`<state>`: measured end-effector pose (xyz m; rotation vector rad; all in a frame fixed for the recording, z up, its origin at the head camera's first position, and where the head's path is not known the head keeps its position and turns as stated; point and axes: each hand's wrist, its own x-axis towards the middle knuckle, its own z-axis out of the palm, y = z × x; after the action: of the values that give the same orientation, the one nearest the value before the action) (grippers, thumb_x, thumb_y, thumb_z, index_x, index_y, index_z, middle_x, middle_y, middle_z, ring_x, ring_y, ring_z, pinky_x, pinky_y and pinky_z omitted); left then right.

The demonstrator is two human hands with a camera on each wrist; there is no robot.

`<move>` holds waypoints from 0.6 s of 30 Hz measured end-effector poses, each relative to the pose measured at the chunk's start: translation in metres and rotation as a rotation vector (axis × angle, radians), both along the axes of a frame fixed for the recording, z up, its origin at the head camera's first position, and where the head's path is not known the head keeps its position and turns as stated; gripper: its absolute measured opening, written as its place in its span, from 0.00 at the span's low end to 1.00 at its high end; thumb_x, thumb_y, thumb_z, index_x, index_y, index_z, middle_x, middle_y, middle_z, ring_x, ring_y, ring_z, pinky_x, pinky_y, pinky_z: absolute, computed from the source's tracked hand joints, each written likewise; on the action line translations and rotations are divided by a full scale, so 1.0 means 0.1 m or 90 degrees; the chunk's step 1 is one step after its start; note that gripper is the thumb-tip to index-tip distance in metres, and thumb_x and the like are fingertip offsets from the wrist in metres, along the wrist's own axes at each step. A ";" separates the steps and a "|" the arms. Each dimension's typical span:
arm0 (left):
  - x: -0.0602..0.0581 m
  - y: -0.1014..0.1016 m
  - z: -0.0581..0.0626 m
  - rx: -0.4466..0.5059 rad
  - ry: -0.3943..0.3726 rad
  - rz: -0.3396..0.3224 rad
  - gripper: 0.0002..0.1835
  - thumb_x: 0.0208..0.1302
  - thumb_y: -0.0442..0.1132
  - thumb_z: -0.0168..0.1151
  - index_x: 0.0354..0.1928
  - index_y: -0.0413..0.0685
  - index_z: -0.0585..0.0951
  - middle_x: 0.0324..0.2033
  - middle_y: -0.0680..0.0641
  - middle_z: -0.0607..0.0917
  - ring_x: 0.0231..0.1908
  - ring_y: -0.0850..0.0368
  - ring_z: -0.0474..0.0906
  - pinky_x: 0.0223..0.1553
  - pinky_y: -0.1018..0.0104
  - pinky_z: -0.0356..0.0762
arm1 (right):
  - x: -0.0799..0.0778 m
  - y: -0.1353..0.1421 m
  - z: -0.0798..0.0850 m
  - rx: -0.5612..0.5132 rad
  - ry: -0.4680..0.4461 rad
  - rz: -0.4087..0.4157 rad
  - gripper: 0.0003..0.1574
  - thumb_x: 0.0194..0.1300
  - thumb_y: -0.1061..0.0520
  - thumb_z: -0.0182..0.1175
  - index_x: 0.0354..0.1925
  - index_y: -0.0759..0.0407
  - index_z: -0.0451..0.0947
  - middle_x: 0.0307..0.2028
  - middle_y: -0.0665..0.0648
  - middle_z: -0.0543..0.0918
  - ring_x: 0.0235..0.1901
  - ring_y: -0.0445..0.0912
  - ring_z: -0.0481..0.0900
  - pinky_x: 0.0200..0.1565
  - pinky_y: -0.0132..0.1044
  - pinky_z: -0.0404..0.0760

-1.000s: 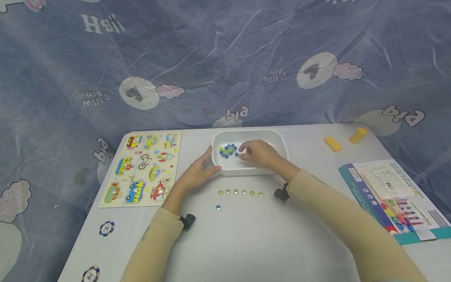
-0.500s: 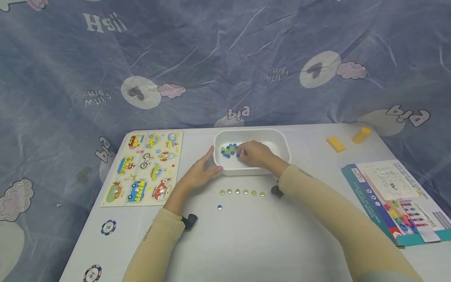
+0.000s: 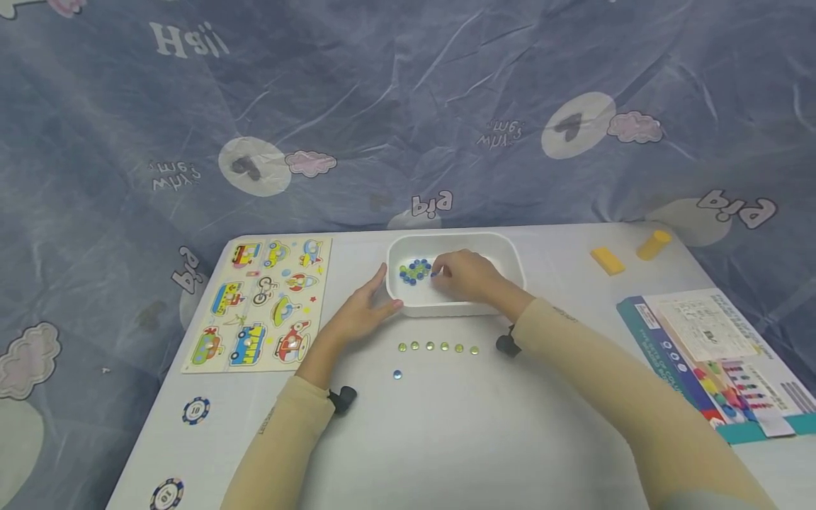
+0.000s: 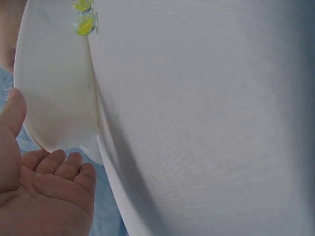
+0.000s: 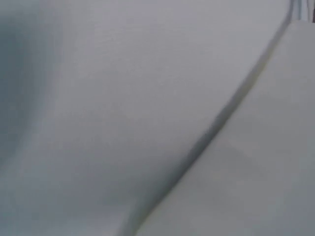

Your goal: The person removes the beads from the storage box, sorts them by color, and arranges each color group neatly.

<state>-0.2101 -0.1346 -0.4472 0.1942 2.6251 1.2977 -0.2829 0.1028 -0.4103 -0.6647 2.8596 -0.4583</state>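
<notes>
A white plastic tray (image 3: 459, 309) stands at the back of the table, with blue and yellow-green glass beads (image 3: 414, 271) gathered in its left half. Over the tray, my right hand (image 3: 470, 276) pinches a blue glass bead (image 3: 434, 274) between thumb and fingers. My left hand (image 3: 358, 315) is at the tray's left front corner, fingers extended along its outer side. In the left wrist view, the left palm (image 4: 54, 196) and fingertips lie right at the tray wall (image 4: 59, 88). The right wrist view shows no hand, only the tray's side (image 5: 246, 162) and white tabletop.
A row of several yellow-green beads (image 3: 444, 347) lies before the tray, with one blue bead (image 3: 398, 375) nearer. A picture puzzle board (image 3: 258, 304) and poker chips (image 3: 196, 411) lie left. Right are yellow blocks (image 3: 608, 261) and a flat box (image 3: 714, 361).
My right hand dipped to the beads, and has now drawn slightly right and up with a blue bead at its fingertips. The left hand stays at the tray corner.
</notes>
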 end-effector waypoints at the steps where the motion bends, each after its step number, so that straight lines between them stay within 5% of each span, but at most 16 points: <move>1: 0.00 0.00 0.00 -0.002 -0.001 0.000 0.44 0.61 0.61 0.58 0.73 0.74 0.44 0.74 0.54 0.51 0.74 0.52 0.46 0.74 0.48 0.46 | 0.02 0.01 0.03 -0.001 0.007 0.002 0.16 0.63 0.45 0.60 0.48 0.46 0.80 0.32 0.48 0.82 0.31 0.44 0.78 0.35 0.38 0.77; 9: 0.00 0.00 0.00 0.000 -0.004 0.006 0.44 0.60 0.62 0.59 0.72 0.76 0.45 0.74 0.54 0.52 0.74 0.51 0.46 0.73 0.47 0.46 | 0.42 0.12 0.30 -0.052 0.073 0.045 0.15 0.62 0.42 0.60 0.45 0.45 0.81 0.23 0.45 0.78 0.21 0.41 0.71 0.25 0.33 0.71; 18: 0.00 0.01 -0.01 0.006 -0.006 0.012 0.44 0.60 0.60 0.59 0.72 0.77 0.45 0.74 0.56 0.52 0.74 0.52 0.46 0.73 0.46 0.45 | 1.01 0.09 0.31 -0.116 0.102 0.106 0.12 0.60 0.43 0.62 0.42 0.43 0.82 0.15 0.39 0.70 0.16 0.35 0.64 0.20 0.27 0.67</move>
<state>-0.2099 -0.1335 -0.4485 0.1649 2.6208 1.3133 -0.1819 0.1121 -0.3792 -1.0056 2.8999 -0.6716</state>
